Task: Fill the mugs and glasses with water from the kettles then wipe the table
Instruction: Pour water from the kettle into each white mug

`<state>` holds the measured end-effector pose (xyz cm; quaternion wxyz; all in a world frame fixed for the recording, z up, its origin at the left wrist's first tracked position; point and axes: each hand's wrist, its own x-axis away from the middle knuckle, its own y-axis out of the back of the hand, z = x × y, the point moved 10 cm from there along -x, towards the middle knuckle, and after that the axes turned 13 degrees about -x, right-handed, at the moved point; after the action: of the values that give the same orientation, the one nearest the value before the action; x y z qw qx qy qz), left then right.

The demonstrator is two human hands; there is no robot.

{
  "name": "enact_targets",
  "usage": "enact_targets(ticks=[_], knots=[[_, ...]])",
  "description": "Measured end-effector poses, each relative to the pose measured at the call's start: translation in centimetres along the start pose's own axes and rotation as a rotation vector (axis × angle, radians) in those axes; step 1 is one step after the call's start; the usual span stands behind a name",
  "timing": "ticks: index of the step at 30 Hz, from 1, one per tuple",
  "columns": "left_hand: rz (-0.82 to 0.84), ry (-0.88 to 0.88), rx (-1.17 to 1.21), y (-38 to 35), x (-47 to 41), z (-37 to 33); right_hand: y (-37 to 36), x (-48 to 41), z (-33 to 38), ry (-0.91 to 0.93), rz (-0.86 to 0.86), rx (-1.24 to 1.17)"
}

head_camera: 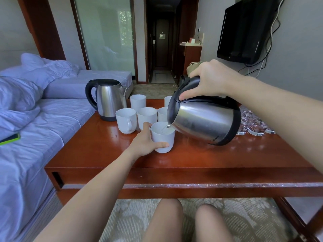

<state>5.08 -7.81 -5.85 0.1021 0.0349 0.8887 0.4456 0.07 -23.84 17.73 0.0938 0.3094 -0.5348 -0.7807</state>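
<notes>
My right hand (211, 79) grips the black handle of a steel kettle (204, 119), tipped left with its spout over a white mug (163, 137). A thin stream of water runs into that mug. My left hand (145, 142) holds the mug on the red-brown table (192, 161), thumb at its front and fingers round its far side. Behind it stand several more white mugs (126, 120), some partly hidden by the kettle. A second steel kettle (108, 98) stands upright at the table's back left. Several clear glasses (251, 123) cluster at the right, behind the tipped kettle and my forearm.
A bed with pale blue sheets (35, 119) lies against the table's left side, a green-edged phone (10, 139) on it. A wall television (244, 30) with hanging cables is at the right. My knees (188, 222) sit below the table's front edge.
</notes>
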Motion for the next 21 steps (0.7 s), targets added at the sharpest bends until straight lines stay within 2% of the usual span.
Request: enact_targets(ticks=[21], knots=[[-0.009,0.002,0.003,0.13,0.27,-0.31,-0.32,-0.6,0.37,0.03,0.015,0.04]])
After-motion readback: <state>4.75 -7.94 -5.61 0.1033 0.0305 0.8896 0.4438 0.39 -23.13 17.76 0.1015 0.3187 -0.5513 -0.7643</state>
